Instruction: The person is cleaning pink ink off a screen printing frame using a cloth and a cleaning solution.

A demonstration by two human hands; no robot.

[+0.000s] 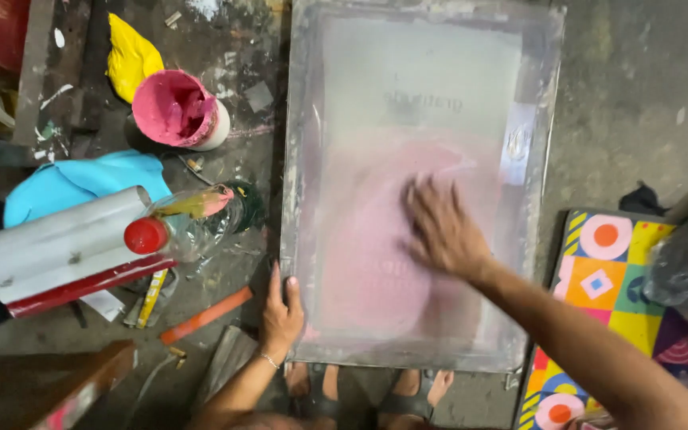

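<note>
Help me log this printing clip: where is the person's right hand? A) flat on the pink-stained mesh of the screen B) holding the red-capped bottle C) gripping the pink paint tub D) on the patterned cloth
A: the right hand lies spread on the pink-stained mesh of the screen, while the left hand grips the frame's left edge.

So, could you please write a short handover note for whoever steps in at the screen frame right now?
Left hand: gripping the near left edge of the screen frame, holding it flat on the floor.
Right hand: open palm on the mesh, blurred with motion, over the pink ink patch.
Things: pink paint tub and yellow cloth to the upper left; clear bottle with a red cap and a squeegee left of the frame; patterned cloth to the right.
Done: pink ink is already spread across the lower mesh.
Left: the hand is mid-rub on the mesh; the frame has not been lifted.
</note>
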